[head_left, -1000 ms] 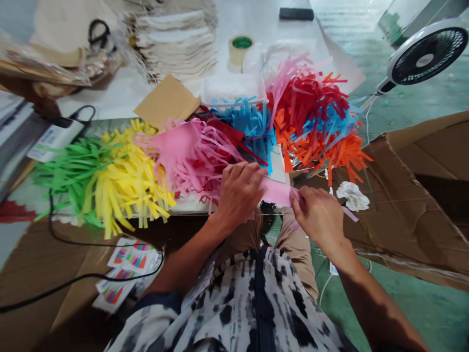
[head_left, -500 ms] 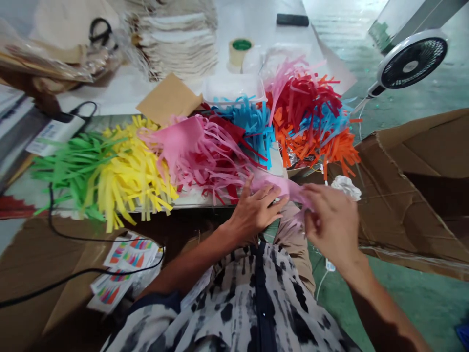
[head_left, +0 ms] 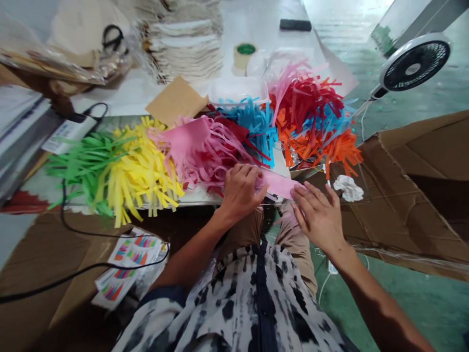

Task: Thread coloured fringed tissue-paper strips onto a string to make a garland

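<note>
Bench (head_left: 201, 196) edge, near side: a pink strip (head_left: 279, 184) spans two hands.
Its long axis runs left to right, the right end slightly nearer. The left hand (head_left: 242, 190) curls over its left end, grip hidden; the right hand (head_left: 318, 215) is loosely spread, fingers resting on its right end. Both touch it, so neither is closer. Pink fringe (head_left: 194, 142) lies just left and far of the left hand.

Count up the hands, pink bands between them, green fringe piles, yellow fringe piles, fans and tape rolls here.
Hands: 2 (left hand, right hand)
Pink band between them: 1
Green fringe pile: 1
Yellow fringe pile: 1
Fan: 1
Tape roll: 1
Total: 7
</note>
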Action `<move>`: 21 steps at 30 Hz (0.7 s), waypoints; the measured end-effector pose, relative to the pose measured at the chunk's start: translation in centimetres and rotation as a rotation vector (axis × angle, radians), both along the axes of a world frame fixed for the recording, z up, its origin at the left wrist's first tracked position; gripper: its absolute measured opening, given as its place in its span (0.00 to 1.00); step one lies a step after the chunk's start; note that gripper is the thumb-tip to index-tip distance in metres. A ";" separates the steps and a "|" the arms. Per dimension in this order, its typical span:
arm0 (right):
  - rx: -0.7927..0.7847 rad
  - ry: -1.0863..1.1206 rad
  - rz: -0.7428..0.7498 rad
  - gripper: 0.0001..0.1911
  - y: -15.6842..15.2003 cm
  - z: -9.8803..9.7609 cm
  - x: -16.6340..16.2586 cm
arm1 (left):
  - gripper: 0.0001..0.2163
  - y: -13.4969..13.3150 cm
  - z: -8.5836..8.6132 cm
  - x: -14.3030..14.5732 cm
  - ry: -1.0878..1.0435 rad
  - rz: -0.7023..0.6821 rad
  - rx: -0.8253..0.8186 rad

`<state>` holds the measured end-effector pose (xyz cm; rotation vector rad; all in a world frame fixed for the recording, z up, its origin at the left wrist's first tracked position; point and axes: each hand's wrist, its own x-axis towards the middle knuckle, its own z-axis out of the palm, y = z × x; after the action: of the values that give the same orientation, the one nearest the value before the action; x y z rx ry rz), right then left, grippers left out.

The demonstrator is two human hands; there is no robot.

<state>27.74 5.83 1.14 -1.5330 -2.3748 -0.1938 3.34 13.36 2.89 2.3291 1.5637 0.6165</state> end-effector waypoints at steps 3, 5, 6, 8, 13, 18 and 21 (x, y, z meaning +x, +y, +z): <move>-0.005 -0.001 0.047 0.18 0.8 0.1 1.0 | 0.11 0.1 0.6 0.0 -0.029 0.012 -0.045; -0.007 -0.001 0.089 0.18 1.4 0.0 1.7 | 0.11 0.3 0.8 -0.1 -0.018 0.018 -0.072; -0.010 -0.002 0.108 0.18 1.6 0.0 2.0 | 0.10 0.4 0.9 -0.2 -0.007 0.015 -0.083; -0.001 -0.007 0.129 0.18 1.9 -0.1 2.5 | 0.06 0.6 0.9 -0.2 0.025 0.003 -0.086; 0.023 -0.020 0.149 0.27 1.4 0.0 1.7 | 0.06 0.9 0.4 0.3 0.164 0.016 -0.006; -0.005 -0.029 0.107 0.26 0.0 0.0 0.5 | 0.07 1.5 -0.1 0.4 0.268 -0.029 0.037; 0.019 -0.028 0.041 0.24 -0.5 0.0 1.1 | 0.07 2.3 -0.1 -0.4 0.256 -0.067 0.013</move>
<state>28.80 5.32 1.13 -1.4811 -2.4171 -0.2296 2.97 15.70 2.80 2.5404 1.5793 0.3235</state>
